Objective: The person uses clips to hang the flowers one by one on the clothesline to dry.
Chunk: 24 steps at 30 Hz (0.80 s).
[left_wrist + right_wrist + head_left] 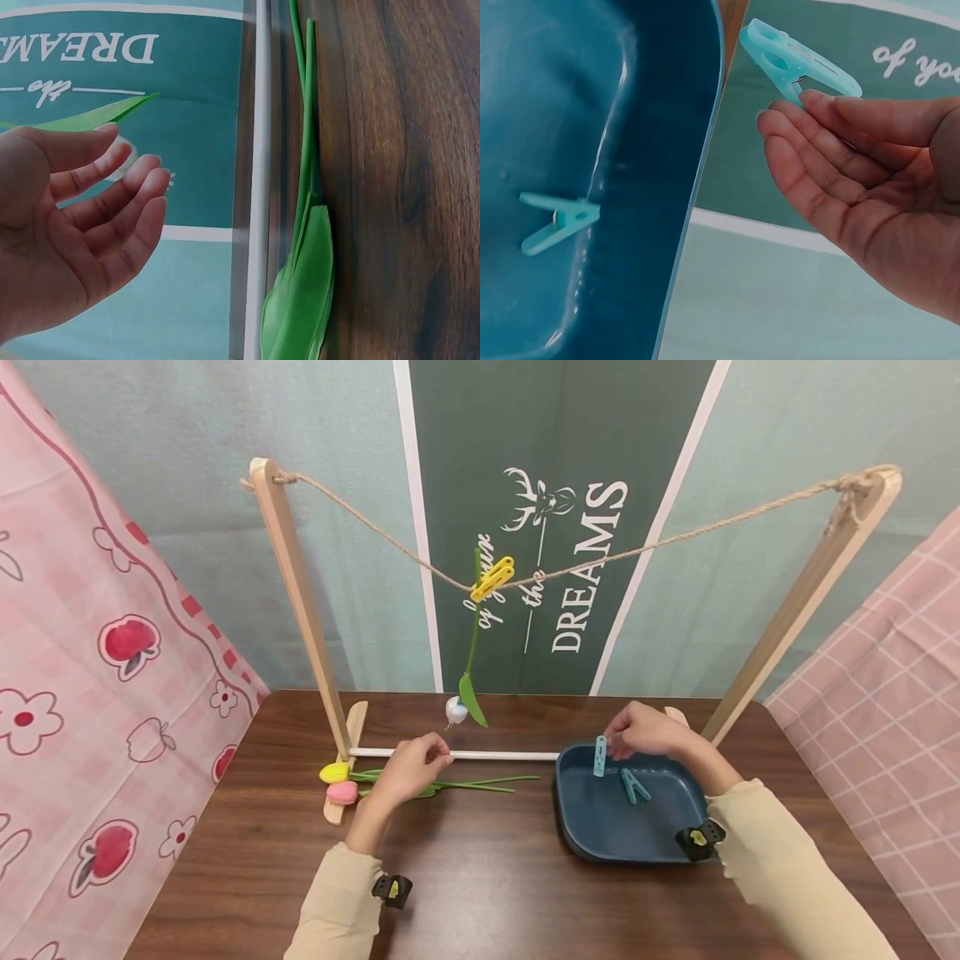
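My right hand (pixel 641 731) pinches a light blue clothespin (pixel 799 60) by one leg, above the back of a dark blue tray (pixel 577 839). A second light blue clothespin (pixel 634 786) lies in that tray. Over the tulips on the table, my left hand (pixel 411 768) hovers with fingers loosely bent and nothing between them. Beneath it lie a yellow tulip (pixel 334 772) and a pink tulip (pixel 342 792), stems pointing right. A white tulip (pixel 456 711) hangs head down from the rope (pixel 697 532), its stem held by a yellow clothespin (pixel 492 578).
Two wooden posts (pixel 296 593) carry the sagging rope, joined low down by a white rod (pixel 502 757). The brown table (pixel 480 885) extends in front of the rack. Behind it hangs a green printed cloth (pixel 480 435), with pink cloths (pixel 67 693) at both sides.
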Each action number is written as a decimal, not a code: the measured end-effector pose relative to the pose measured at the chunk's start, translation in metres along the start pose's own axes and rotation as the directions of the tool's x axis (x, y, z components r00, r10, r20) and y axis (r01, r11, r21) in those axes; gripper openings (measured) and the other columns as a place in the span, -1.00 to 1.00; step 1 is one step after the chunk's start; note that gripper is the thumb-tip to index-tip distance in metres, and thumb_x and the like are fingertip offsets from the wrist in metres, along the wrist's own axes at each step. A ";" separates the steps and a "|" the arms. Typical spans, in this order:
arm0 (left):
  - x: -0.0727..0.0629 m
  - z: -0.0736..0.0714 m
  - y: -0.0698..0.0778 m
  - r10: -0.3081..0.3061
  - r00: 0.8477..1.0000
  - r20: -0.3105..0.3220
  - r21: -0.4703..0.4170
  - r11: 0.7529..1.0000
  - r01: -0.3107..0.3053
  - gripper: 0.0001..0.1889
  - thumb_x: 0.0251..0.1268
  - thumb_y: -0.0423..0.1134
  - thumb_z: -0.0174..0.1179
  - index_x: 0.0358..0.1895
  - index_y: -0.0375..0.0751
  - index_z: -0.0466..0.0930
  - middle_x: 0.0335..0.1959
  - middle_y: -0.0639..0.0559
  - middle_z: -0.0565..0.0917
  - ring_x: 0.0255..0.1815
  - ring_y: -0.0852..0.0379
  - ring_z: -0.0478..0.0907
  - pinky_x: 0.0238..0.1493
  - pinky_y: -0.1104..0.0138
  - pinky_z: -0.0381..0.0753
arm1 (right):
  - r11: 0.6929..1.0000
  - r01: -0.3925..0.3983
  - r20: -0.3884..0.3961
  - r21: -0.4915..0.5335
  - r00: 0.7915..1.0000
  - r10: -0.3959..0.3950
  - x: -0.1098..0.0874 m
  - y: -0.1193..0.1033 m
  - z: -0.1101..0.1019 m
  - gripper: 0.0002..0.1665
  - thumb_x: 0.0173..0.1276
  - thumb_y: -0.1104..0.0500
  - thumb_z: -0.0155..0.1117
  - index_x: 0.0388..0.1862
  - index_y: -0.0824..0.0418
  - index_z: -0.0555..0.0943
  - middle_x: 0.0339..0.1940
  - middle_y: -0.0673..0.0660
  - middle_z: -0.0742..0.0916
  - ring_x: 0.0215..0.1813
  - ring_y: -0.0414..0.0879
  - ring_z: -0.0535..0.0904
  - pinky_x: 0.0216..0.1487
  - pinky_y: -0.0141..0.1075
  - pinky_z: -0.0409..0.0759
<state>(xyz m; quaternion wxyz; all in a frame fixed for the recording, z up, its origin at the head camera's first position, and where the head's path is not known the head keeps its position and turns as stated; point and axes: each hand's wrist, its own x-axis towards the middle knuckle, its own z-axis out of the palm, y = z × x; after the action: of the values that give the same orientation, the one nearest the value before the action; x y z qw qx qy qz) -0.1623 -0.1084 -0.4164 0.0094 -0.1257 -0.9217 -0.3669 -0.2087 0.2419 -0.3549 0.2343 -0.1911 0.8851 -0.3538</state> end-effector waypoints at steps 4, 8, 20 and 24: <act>0.000 0.004 0.003 0.031 1.000 0.004 0.004 1.000 -0.031 -0.92 0.14 -0.31 0.22 -0.44 -0.17 0.52 -0.61 0.12 0.48 -0.55 0.20 0.37 -0.42 0.31 0.39 | 1.000 0.006 0.000 -0.011 1.000 -0.006 0.003 -0.009 0.006 -0.78 0.23 0.45 0.00 -0.35 0.51 0.61 -0.50 0.24 0.68 -0.42 0.07 0.63 -0.33 -0.14 0.59; 0.001 0.007 0.009 0.052 0.999 0.015 -0.002 0.999 -0.052 -0.92 0.14 -0.30 0.23 -0.44 -0.17 0.53 -0.59 0.13 0.52 -0.53 0.22 0.41 -0.41 0.33 0.42 | 1.000 0.025 0.004 -0.016 1.000 -0.025 0.006 -0.015 0.012 -0.77 0.22 0.48 -0.03 -0.34 0.52 0.61 -0.49 0.24 0.68 -0.42 0.09 0.63 -0.33 -0.11 0.59; 0.003 0.020 0.030 0.139 0.987 0.079 -0.004 0.990 -0.139 -0.92 0.17 -0.30 0.20 -0.42 -0.20 0.53 -0.58 0.13 0.55 -0.53 0.25 0.43 -0.43 0.38 0.43 | 0.997 0.067 0.003 -0.026 0.998 -0.067 0.015 -0.033 0.027 -0.77 0.22 0.47 -0.02 -0.34 0.51 0.62 -0.51 0.20 0.69 -0.42 0.13 0.63 -0.33 -0.08 0.59; 0.004 0.027 0.040 0.174 0.977 0.123 0.005 0.984 -0.176 -0.91 0.19 -0.27 0.19 -0.41 -0.19 0.54 -0.58 0.14 0.54 -0.53 0.26 0.43 -0.43 0.40 0.42 | 0.997 0.073 -0.002 -0.031 0.997 -0.073 0.019 -0.037 0.034 -0.77 0.22 0.47 0.00 -0.33 0.49 0.63 -0.49 0.20 0.69 -0.42 0.10 0.63 -0.33 -0.09 0.59</act>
<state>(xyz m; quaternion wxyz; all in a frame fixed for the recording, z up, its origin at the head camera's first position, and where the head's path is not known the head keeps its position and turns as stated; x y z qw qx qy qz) -0.1548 -0.0611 -0.4085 -0.0139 -0.2285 -0.9087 -0.3490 -0.1991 0.1897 -0.3552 0.2168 -0.2261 0.8833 -0.3489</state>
